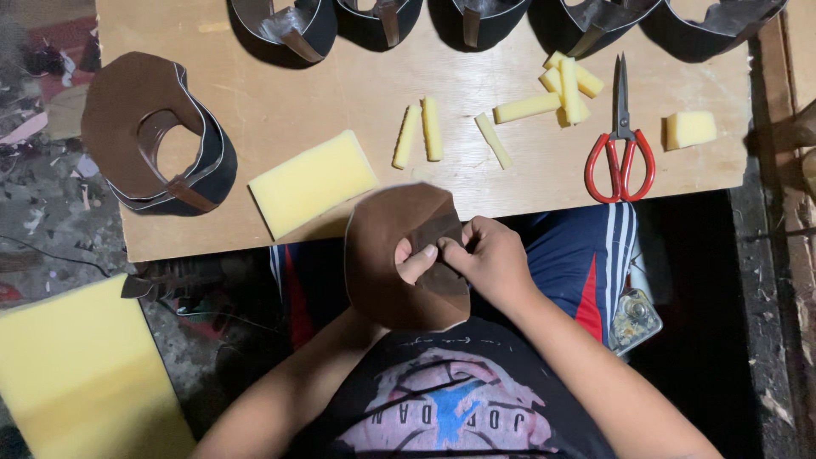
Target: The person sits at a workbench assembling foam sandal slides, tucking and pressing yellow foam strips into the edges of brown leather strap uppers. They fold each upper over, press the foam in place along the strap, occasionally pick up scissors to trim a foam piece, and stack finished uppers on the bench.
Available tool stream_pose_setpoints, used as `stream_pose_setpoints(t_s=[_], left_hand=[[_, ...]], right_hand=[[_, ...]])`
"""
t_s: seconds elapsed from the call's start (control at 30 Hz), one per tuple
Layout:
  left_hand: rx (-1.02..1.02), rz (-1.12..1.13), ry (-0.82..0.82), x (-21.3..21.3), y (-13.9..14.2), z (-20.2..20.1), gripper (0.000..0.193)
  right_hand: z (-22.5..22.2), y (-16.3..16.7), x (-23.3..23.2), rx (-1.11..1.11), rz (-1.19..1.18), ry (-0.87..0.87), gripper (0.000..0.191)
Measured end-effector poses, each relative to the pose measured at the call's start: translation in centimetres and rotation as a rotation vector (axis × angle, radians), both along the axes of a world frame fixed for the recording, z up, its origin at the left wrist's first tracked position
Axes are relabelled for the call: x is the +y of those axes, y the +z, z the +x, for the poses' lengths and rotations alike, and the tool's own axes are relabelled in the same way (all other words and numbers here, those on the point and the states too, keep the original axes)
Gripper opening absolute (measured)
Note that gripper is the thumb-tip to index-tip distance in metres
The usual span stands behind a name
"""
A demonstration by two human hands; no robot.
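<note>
I hold a brown leather shoe upper [393,255] over my lap, just in front of the wooden board's near edge. My left hand [414,259] is mostly hidden behind the piece; only the thumb shows, pressing on its face. My right hand [489,259] pinches the darker strap part of the same piece at its right side. Both hands meet at the middle of the leather.
On the wooden board [280,102] lie a yellow foam block [311,182], several cut foam strips [429,129], red-handled scissors [621,144] and a small foam cube [689,129]. Finished uppers [157,136] sit at left and along the far edge. A large foam sheet [81,374] lies on the floor at left.
</note>
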State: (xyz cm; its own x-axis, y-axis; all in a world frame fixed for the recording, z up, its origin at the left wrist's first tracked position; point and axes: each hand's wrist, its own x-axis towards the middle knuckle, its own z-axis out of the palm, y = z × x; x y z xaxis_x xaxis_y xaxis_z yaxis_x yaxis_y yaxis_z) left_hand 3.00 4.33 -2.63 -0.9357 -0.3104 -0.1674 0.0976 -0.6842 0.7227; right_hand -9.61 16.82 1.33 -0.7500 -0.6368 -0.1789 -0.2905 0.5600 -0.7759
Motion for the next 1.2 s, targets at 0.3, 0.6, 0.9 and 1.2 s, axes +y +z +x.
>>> stream_pose_setpoints(t_s=[0.3, 0.6, 0.9, 1.2], left_hand=[[-0.009, 0.126, -0.062, 0.2, 1.6, 0.0, 0.063], [0.12, -0.149, -0.013, 0.1, 3.0, -0.6, 0.065], [-0.334, -0.515, 0.086, -0.4, 2.7, 0.4, 0.029], [-0.091, -0.279, 0.27, -2.3, 2.8, -0.7, 0.019]], right_hand=[[0.1, -0.4, -0.1, -0.295, -0.252, -0.055, 0.041], [0.4, -1.3, -0.3, -0.506, -0.405, -0.105, 0.04], [-1.0, -1.0, 0.5, -0.532, -0.522, -0.101, 0.034], [-1.2, 4.0, 0.0, -0.018, -0.249, 0.151, 0.029]])
